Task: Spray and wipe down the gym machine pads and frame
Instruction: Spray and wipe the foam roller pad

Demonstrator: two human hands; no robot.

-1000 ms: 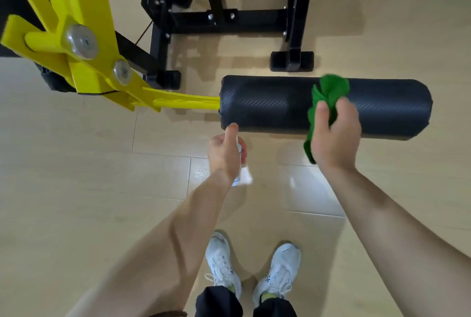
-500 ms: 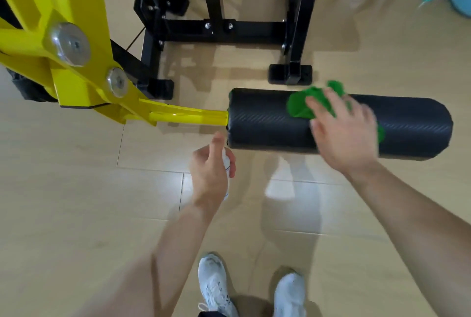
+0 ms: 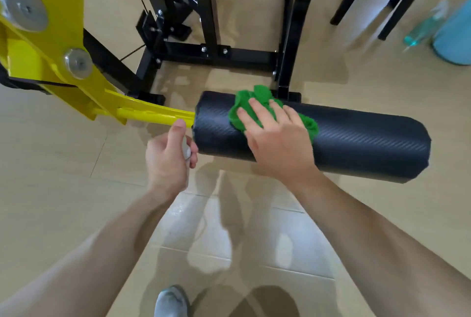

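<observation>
One spread right grip [image 3: 277, 143] slid cloth [image 3: 248, 101] leftward on pad [image 3: 369, 143]; left grip [image 3: 167, 157] clutches bottle [image 3: 187, 150].

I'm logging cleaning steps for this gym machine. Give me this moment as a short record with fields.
pad: black roller pad, horizontal, on the end of the yellow lever arm
cloth: green cloth on top of the pad, near the yellow arm's end
right hand: right hand flat on the cloth, pressing it to the pad
left hand: left hand grips a small spray bottle, mostly hidden, beside the pad's end
frame: black frame behind the pad
floor: teal bottle far right, blurred
</observation>
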